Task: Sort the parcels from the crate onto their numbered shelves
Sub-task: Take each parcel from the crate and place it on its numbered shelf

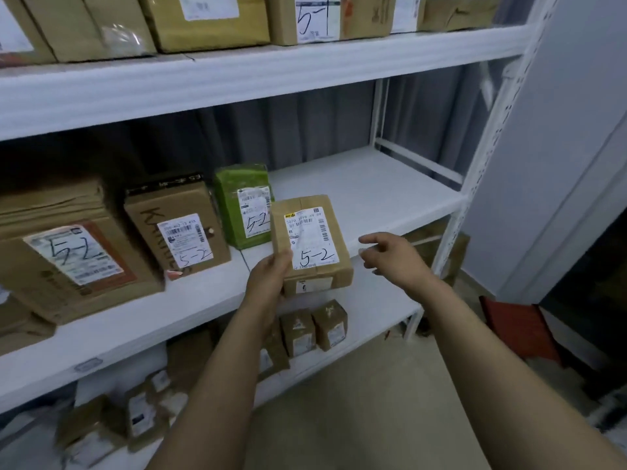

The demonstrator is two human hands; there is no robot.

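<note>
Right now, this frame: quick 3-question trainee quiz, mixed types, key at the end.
1. Multiple choice: which hand grips the brown parcel? A) left B) right C) both
2. True or false: the right hand is open and apart from that parcel.
3. Fill in: the number handwritten on that parcel reads ___.

Key
1. A: the left hand grips it at its lower left corner.
2. True.
3. 5-2.
</note>
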